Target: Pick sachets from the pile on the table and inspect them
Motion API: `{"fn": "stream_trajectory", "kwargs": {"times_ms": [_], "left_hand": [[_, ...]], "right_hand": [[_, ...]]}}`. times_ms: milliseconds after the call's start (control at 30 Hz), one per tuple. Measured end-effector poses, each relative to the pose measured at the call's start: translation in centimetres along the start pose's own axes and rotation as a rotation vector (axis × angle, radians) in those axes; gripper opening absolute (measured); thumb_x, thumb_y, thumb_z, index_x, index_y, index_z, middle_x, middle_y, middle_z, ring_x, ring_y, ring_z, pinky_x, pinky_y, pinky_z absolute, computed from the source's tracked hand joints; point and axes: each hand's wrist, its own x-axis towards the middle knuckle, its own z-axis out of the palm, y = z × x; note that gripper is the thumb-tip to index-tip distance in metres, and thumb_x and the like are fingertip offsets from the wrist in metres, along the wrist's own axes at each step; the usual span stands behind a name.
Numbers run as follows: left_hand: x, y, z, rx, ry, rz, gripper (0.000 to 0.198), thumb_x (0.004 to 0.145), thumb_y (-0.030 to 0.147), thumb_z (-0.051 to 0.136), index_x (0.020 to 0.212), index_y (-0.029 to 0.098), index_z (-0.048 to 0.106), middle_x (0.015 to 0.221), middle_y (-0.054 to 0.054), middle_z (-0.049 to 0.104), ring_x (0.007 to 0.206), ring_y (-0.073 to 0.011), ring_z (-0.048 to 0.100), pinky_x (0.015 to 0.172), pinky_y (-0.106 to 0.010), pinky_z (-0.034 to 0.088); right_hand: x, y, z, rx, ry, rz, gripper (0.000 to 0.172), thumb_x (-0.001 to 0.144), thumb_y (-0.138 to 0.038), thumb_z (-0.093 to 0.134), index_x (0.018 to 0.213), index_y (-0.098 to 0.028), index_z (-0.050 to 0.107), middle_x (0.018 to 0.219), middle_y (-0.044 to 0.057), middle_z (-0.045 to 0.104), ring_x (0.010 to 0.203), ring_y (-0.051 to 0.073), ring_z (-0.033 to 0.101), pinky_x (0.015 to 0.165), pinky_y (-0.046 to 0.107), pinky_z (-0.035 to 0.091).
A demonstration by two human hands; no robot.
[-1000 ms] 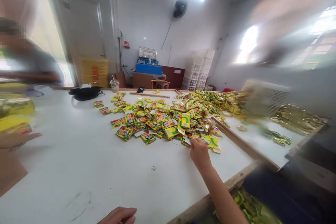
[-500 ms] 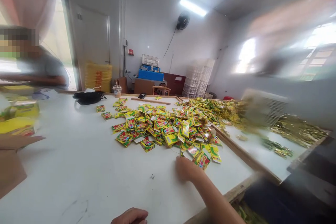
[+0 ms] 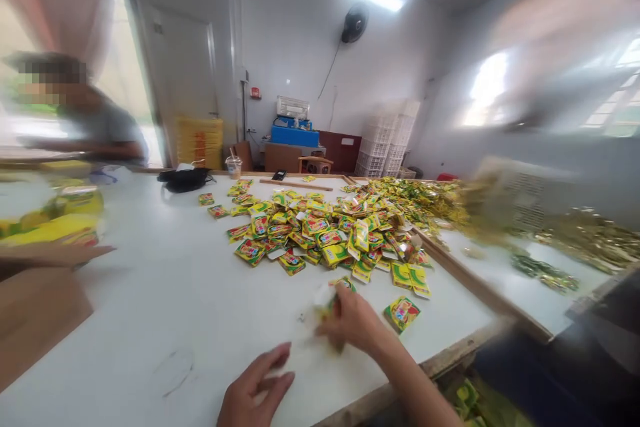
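Observation:
A heap of small yellow, red and green sachets (image 3: 320,230) covers the middle of the white table (image 3: 150,320). My right hand (image 3: 350,321) rests on the table in front of the heap, fingers curled on a few blurred sachets (image 3: 334,293). One single sachet (image 3: 401,313) lies just to its right. My left hand (image 3: 253,390) lies flat near the table's front edge, fingers spread, holding nothing.
Another person in grey (image 3: 95,127) works at the far left beside yellow packs (image 3: 60,220). A brown cardboard piece (image 3: 35,317) lies at left. A wooden strip (image 3: 475,283) divides off a right section with more gold-green sachets (image 3: 575,237). A black bag (image 3: 184,179) and cup (image 3: 233,165) stand at the back.
My right hand pulled back from the heap's edge toward me, dragging a few sachets along. My left hand came further onto the table with its fingers spread.

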Motion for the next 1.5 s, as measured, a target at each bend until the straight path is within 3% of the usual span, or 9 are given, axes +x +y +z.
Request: {"fn": "stream_trajectory", "kwargs": {"times_ms": [200,367,567,733,833,933,1033,1300,1500], "left_hand": [[-0.4,1.0,-0.5,-0.161,0.155,-0.049,0.057,0.071,0.045,0.077,0.121,0.024,0.058,0.099,-0.006,0.075,0.089,-0.0236,0.073,0.082,-0.034,0.061],[0.2,0.6,-0.6,-0.154,-0.039,-0.058,0.045,0.074,0.041,0.076,0.112,0.022,0.06,0.105,-0.008,0.073,0.095,-0.0249,0.071,0.085,-0.034,0.058],[0.0,2.1,-0.3,-0.135,-0.188,-0.073,0.033,0.081,0.043,0.068,0.106,0.021,0.069,0.097,-0.007,0.074,0.085,-0.0228,0.071,0.08,-0.032,0.058],[-0.3,3.1,-0.2,-0.048,-0.158,-0.004,0.026,0.085,0.043,0.064,0.094,0.02,0.073,0.092,-0.006,0.074,0.092,-0.0228,0.068,0.085,-0.029,0.054],[-0.4,2.9,0.4,-0.168,-0.084,-0.024,0.033,0.083,0.041,0.067,0.111,0.023,0.065,0.096,-0.005,0.073,0.091,-0.0218,0.068,0.084,-0.03,0.055],[-0.1,2.6,0.8,-0.265,-0.097,-0.056,0.045,0.083,0.04,0.068,0.123,0.024,0.057,0.098,-0.004,0.073,0.089,-0.0203,0.069,0.084,-0.031,0.056],[0.3,2.7,0.7,-0.243,-0.118,-0.096,0.039,0.079,0.042,0.072,0.111,0.021,0.067,0.098,-0.005,0.074,0.096,-0.0226,0.069,0.088,-0.03,0.056],[0.8,3.5,1.0,-0.126,0.027,-0.108,0.036,0.074,0.046,0.074,0.099,0.019,0.075,0.087,-0.004,0.076,0.086,-0.024,0.071,0.079,-0.03,0.059],[1.0,3.6,0.3,0.022,-0.1,0.134,0.022,0.079,0.036,0.072,0.097,0.026,0.079,0.092,-0.004,0.077,0.086,-0.0241,0.072,0.075,-0.029,0.06]], "right_hand": [[-5.9,-6.2,6.6,0.692,0.137,0.008,0.036,0.078,-0.033,0.071,0.11,-0.024,0.057,0.084,0.003,0.069,0.073,0.021,0.063,0.064,0.028,0.046],[-6.3,-5.4,5.3,1.089,0.232,0.106,0.03,0.08,-0.021,0.065,0.109,-0.023,0.059,0.089,0.004,0.07,0.079,0.02,0.067,0.073,0.031,0.053],[-6.8,-5.0,5.0,1.319,0.147,0.125,0.032,0.067,-0.024,0.079,0.096,-0.022,0.064,0.085,0.0,0.064,0.07,0.018,0.063,0.063,0.028,0.052],[-6.8,-4.5,4.0,1.236,0.033,0.015,0.013,0.08,-0.033,0.071,0.085,-0.02,0.069,0.079,0.002,0.064,0.069,0.017,0.062,0.064,0.029,0.051],[-6.5,-3.8,2.6,1.166,0.09,-0.013,0.009,0.083,-0.03,0.068,0.085,-0.021,0.071,0.079,0.001,0.062,0.073,0.017,0.06,0.066,0.027,0.051],[-6.3,-3.4,1.6,1.185,0.062,-0.004,0.022,0.08,-0.027,0.071,0.102,-0.025,0.07,0.08,-0.001,0.063,0.072,0.016,0.06,0.063,0.027,0.053],[-6.3,-3.4,1.1,1.063,0.06,-0.033,0.015,0.081,-0.03,0.071,0.094,-0.024,0.076,0.087,0.003,0.069,0.081,0.02,0.064,0.069,0.029,0.053],[-5.5,-4.4,0.6,1.055,0.047,0.162,0.017,0.067,-0.023,0.078,0.083,-0.021,0.079,0.071,0.001,0.073,0.069,0.02,0.066,0.064,0.029,0.052],[-5.5,-4.1,0.5,1.028,0.056,0.164,0.011,0.066,-0.016,0.076,0.074,-0.022,0.08,0.07,0.003,0.075,0.069,0.022,0.067,0.065,0.03,0.052]]}}
